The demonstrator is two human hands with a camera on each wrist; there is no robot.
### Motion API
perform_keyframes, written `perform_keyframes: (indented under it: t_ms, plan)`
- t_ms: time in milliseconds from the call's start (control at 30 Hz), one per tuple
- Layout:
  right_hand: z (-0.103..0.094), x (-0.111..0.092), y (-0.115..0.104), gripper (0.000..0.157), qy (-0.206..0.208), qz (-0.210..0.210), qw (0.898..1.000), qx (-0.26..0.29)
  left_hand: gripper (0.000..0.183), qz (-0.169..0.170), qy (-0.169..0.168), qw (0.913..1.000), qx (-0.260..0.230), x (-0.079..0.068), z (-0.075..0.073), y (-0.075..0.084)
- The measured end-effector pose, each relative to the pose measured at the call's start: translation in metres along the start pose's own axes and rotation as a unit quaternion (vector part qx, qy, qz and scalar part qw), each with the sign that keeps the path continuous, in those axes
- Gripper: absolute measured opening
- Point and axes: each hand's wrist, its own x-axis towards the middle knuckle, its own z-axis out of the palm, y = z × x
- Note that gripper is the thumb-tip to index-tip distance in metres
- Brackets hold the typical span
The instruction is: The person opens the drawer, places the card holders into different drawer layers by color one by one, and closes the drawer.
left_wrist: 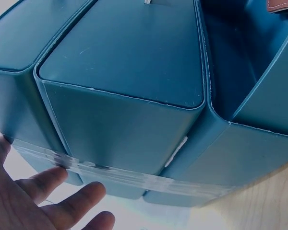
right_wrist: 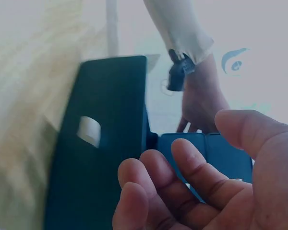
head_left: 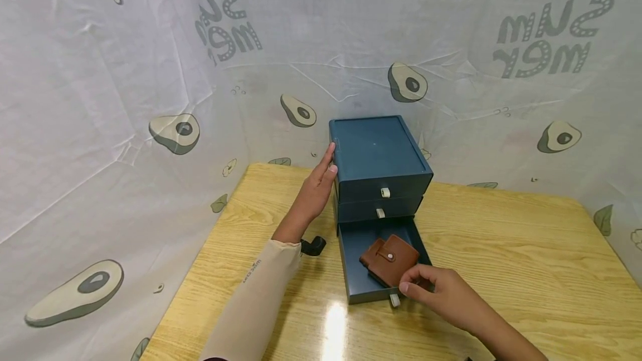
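Note:
A dark blue three-drawer box (head_left: 381,146) stands on the table with its bottom drawer (head_left: 357,277) pulled out. In that drawer lies a brown leather wallet (head_left: 401,255) with a snap strap. My left hand (head_left: 315,191) rests its extended fingers against the box's left side; in the left wrist view its fingertips (left_wrist: 89,194) are spread close by a strip of clear tape. At the drawer's front right corner, my right hand (head_left: 441,294) hovers with loosely bent fingers and holds nothing. Beside it, a pale pull tab (head_left: 394,299) sticks out from the drawer front.
The box stands on a light wooden table (head_left: 506,238). Behind and to the left hangs a white sheet (head_left: 321,32) printed with avocados and lettering. The upper two drawers are closed, each with a small pale tab (head_left: 385,193). A black device (head_left: 313,245) sits by my left wrist.

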Motion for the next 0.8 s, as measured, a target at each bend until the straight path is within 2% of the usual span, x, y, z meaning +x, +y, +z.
perform_keyframes:
  t_ms: [167,533,800]
  plan:
    - [0.01,-0.006,0.011,0.025,-0.019,0.035,0.999,0.025,0.062,-0.002,-0.004,1.0,0.005,0.0,0.0,0.001]
    - [0.03,-0.009,0.031,0.028,-0.059,0.072,0.991,0.1,0.061,-0.003,-0.004,1.0,0.008,0.001,-0.001,-0.001]
    - [0.037,-0.006,0.042,0.032,-0.064,0.098,0.985,0.124,0.061,-0.004,-0.001,1.0,0.007,0.0,-0.001,0.0]
